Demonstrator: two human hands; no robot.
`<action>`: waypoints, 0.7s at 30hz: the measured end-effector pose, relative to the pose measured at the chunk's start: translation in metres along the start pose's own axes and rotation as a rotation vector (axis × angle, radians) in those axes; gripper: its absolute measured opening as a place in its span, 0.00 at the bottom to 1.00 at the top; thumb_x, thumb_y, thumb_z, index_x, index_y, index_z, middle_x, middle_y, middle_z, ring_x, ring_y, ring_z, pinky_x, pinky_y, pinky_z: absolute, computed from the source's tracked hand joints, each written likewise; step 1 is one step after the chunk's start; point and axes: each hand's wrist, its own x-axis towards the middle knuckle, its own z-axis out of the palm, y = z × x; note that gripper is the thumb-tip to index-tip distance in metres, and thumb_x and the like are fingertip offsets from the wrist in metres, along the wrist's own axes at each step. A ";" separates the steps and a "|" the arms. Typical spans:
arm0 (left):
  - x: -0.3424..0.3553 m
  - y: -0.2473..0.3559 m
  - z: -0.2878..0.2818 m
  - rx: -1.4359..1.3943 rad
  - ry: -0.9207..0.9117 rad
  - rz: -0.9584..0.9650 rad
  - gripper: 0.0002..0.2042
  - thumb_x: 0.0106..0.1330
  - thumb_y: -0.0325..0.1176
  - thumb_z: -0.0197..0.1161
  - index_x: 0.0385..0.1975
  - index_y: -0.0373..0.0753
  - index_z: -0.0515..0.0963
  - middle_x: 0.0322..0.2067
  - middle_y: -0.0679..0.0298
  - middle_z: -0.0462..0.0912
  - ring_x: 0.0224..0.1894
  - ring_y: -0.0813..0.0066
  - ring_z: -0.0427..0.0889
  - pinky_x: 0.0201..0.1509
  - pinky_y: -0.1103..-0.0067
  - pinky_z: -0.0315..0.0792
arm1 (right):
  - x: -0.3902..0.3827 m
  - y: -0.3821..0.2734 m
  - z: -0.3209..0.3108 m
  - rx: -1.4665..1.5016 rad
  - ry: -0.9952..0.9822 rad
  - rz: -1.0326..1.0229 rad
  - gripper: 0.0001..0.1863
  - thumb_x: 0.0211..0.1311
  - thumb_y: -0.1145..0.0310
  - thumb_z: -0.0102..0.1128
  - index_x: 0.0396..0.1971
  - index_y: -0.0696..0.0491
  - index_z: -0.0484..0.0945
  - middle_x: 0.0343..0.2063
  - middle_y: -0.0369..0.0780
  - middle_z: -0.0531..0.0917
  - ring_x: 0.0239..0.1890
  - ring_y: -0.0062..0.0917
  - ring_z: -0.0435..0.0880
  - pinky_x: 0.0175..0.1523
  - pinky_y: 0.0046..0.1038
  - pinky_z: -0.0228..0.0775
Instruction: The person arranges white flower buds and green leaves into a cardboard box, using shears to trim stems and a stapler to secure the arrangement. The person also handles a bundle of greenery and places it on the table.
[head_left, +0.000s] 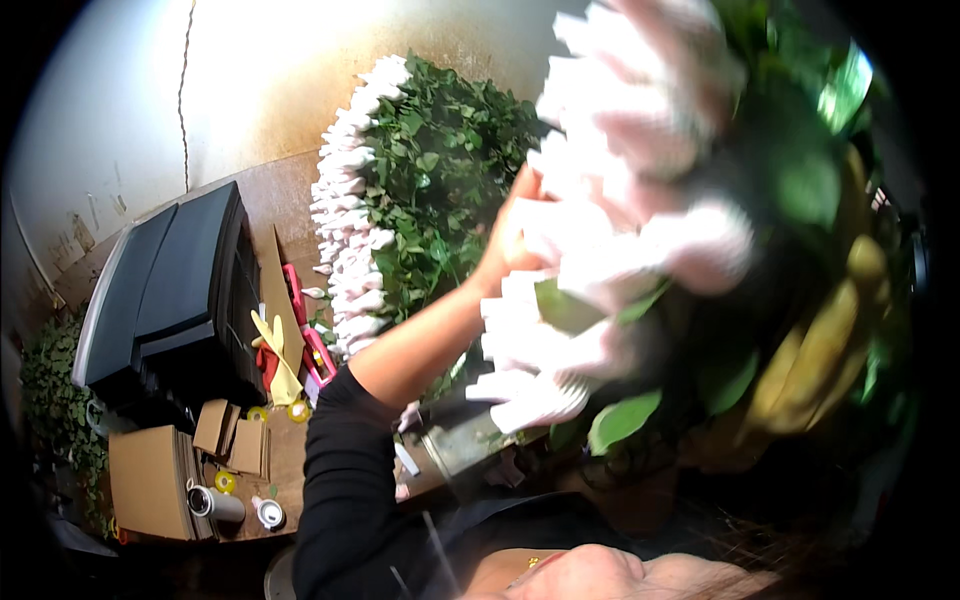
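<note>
A big bunch of roses (pixel 600 220), the pale pink and white heads wrapped in white sleeves, rises close in front of me and is blurred. Its green leaves spread to the right. My bare left hand (pixel 510 235), at the end of a black sleeve, is against the left side of these heads; most of its fingers are hidden behind them. On the right, my right hand (pixel 815 345) in a yellow glove curls its fingers round the shaded, leafy part of the bunch. Beyond my left arm a tall stack of similar sleeved roses (pixel 440 180) lies with heads to the left and leaves to the right.
To the left stands a stack of black boxes or crates (pixel 180 300). Near it lie a loose yellow glove (pixel 278 360), pink-handled tools (pixel 317 350) and cardboard pieces (pixel 150 480). A white tumbler (pixel 220 505) is by the table's near edge. Greenery (pixel 60 390) fills the far left.
</note>
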 end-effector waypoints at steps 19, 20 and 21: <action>0.058 0.160 -0.253 1.681 0.662 0.356 0.08 0.71 0.23 0.55 0.42 0.32 0.81 0.40 0.56 0.85 0.46 0.62 0.82 0.56 0.71 0.74 | 0.060 0.402 0.627 0.827 -0.002 0.704 0.23 0.73 0.73 0.57 0.65 0.62 0.67 0.64 0.52 0.73 0.67 0.34 0.74 0.71 0.29 0.66; 0.022 0.143 -0.245 1.894 0.397 0.392 0.08 0.68 0.20 0.53 0.40 0.32 0.81 0.39 0.56 0.85 0.45 0.58 0.83 0.56 0.72 0.74 | 0.059 0.400 0.640 0.811 -0.009 0.700 0.23 0.73 0.72 0.57 0.64 0.60 0.68 0.63 0.51 0.74 0.65 0.34 0.75 0.70 0.30 0.67; -0.010 0.127 -0.233 1.986 0.153 0.324 0.06 0.64 0.21 0.58 0.38 0.33 0.80 0.38 0.55 0.85 0.43 0.55 0.83 0.54 0.69 0.74 | 0.051 0.387 0.645 0.795 -0.030 0.668 0.22 0.73 0.72 0.56 0.64 0.59 0.69 0.62 0.50 0.75 0.64 0.35 0.76 0.68 0.31 0.68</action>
